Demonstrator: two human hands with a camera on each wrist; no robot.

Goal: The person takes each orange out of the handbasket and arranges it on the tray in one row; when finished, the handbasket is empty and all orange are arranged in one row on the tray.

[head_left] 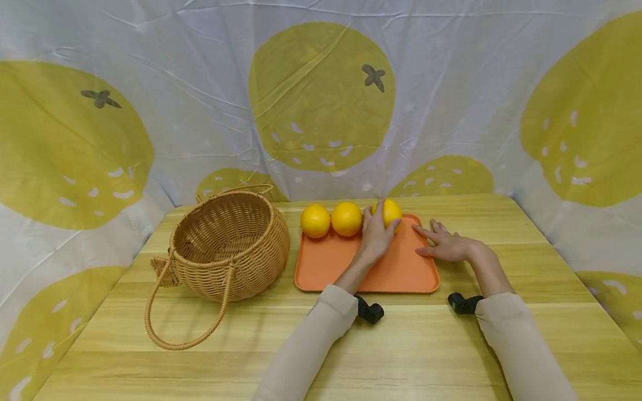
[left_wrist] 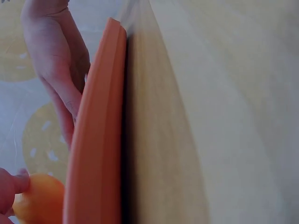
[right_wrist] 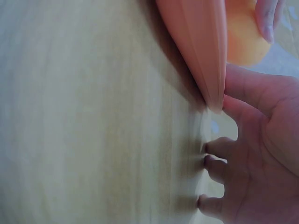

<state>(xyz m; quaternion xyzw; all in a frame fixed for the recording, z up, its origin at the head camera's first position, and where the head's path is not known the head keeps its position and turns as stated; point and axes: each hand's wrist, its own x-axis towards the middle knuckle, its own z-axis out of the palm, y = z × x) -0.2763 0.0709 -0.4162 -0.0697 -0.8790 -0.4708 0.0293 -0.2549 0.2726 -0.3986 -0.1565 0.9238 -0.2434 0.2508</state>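
Observation:
Three oranges stand in a row along the far side of an orange tray (head_left: 321, 267). The left one (head_left: 315, 220) and the middle one (head_left: 346, 219) sit side by side. My left hand (head_left: 376, 236) grips the right-hand orange (head_left: 392, 213), thumb on its near side and fingers over its left. At the tray's right edge is my right hand (head_left: 448, 245), its fingers spread. In the right wrist view, the thumb and a finger of that right hand (right_wrist: 266, 135) meet the tray rim (right_wrist: 201, 42), while the other fingertips rest on the table.
A round wicker basket (head_left: 256, 267) stands left of the tray, its near handle (head_left: 185, 346) drooping onto the wooden table (head_left: 210, 373). Behind the table hangs a fruit-print cloth (head_left: 441, 100). Black wrist devices (head_left: 370, 310) show at both cuffs.

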